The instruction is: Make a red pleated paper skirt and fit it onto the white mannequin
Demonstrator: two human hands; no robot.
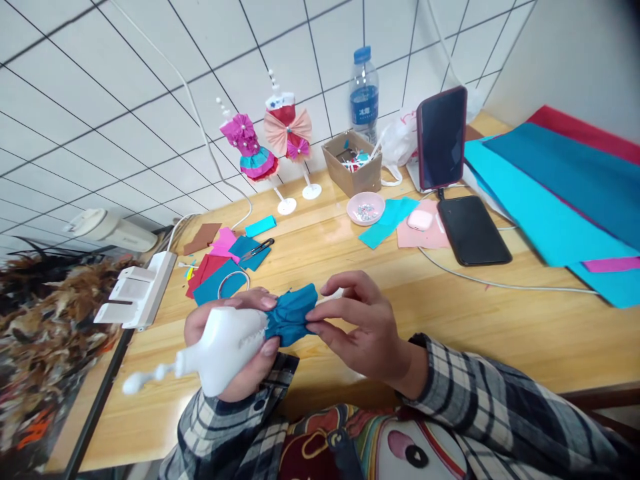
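My left hand [250,360] grips a small white mannequin form [220,347], lying sideways with its beaded top pointing left. A gathered piece of blue cloth [290,313] is wrapped on the form's lower end. My right hand [357,327] pinches that blue cloth with thumb and fingers. Both hands are held just above the near part of the wooden table [475,327].
Two dressed mini mannequins [250,150] [290,130] stand at the back, by a cardboard box [353,163], a water bottle [364,93] and a pink bowl [365,208]. Scissors [257,250] lie on cloth scraps at left. Phones [443,137] [473,230] and large felt sheets [555,193] sit right.
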